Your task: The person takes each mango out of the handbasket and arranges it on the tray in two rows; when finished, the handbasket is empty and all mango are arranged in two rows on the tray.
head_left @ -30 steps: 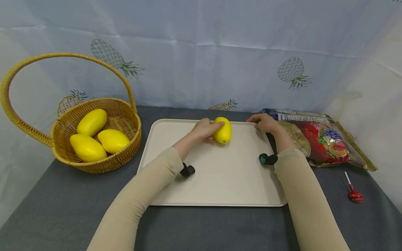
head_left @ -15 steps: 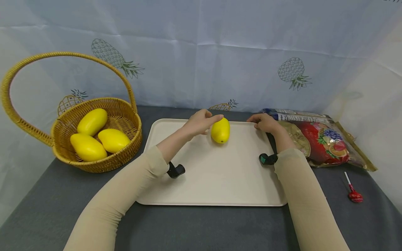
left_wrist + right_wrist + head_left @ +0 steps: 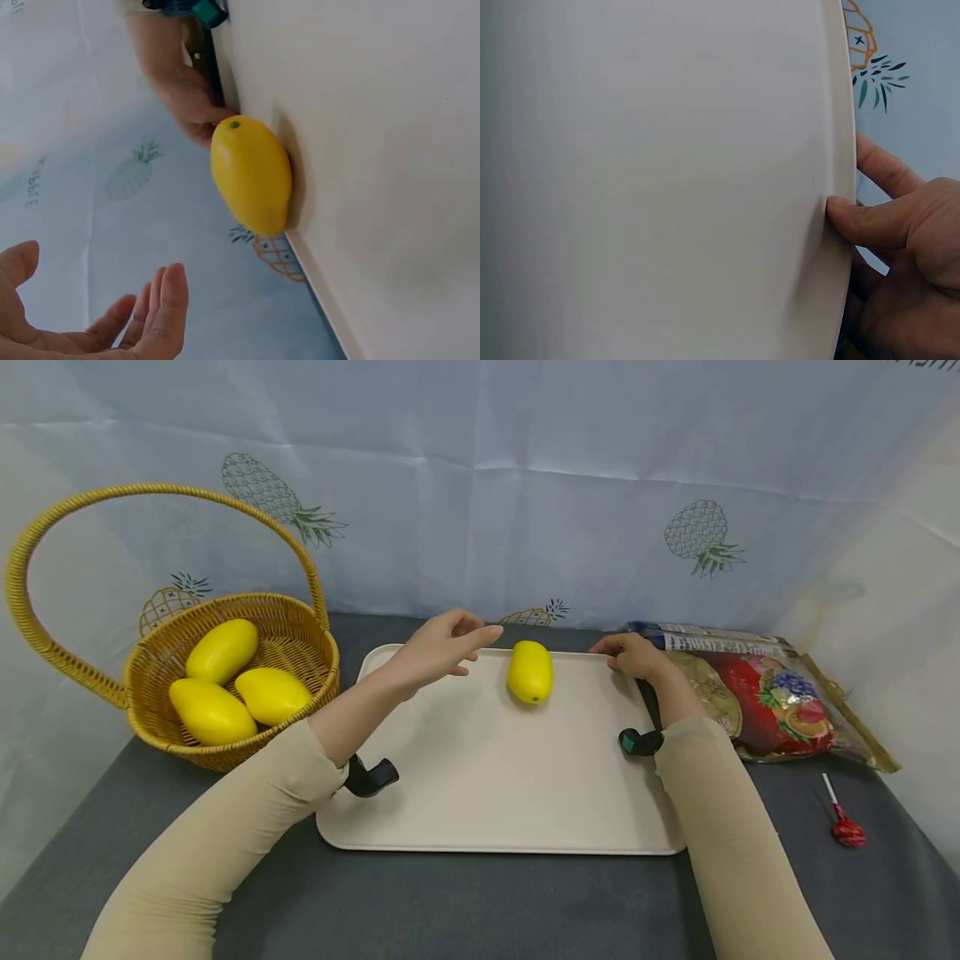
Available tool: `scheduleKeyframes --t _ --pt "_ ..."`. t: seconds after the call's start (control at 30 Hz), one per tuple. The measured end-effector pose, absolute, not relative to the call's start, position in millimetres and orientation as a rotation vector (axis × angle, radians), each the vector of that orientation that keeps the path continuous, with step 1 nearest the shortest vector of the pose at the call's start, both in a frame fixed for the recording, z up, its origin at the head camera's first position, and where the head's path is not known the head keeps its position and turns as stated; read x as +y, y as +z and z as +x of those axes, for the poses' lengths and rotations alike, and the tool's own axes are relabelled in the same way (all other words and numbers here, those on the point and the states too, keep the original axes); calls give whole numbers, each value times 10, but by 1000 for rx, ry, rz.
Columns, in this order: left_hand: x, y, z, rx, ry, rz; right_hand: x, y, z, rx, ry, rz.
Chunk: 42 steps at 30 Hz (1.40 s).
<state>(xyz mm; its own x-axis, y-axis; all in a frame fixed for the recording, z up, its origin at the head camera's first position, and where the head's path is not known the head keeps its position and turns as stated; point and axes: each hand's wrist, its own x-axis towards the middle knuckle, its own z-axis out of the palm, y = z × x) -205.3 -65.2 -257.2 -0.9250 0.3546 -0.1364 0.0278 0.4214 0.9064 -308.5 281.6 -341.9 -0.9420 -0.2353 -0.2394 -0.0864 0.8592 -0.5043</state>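
A yellow mango (image 3: 530,672) lies near the far edge of a cream tray (image 3: 495,777), its stem mark showing in the left wrist view. To its left, my left hand (image 3: 442,650) is raised over the tray with fingers loosely spread and nothing in them. The left wrist view shows those fingers apart from the mango (image 3: 251,174). At the tray's far right corner, my right hand (image 3: 633,656) holds the rim. In the right wrist view the thumb (image 3: 874,223) presses the inside of the rim, and the fingers are on the outer side.
A wicker basket (image 3: 307,710) with a tall arched handle stands on the left, with several yellow mangoes (image 3: 221,652) in it. Printed plastic packages (image 3: 772,693) lie right of the tray. A red lollipop (image 3: 847,828) is in front of them. A pineapple-print curtain (image 3: 480,510) hangs behind.
My left hand has let go of the mango and drawn back to the left, rising a little. The mango stays on the tray. My right hand keeps its place at the rim.
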Motion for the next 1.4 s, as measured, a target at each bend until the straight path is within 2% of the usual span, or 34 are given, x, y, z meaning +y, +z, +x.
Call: scheduleKeyframes --t 0.57,1.0,1.4 --pt "-1333 -2361 -1953 2486 1492 278 2792 -3383 -3058 2741 -714 -234" --pt "-1940 -2261 -2067 2568 1409 176 2798 -3393 -3067 2722 -731 -275" --pt "-2232 -2249 -2166 2597 1426 90 2776 -3410 -3074 2756 -760 -337"
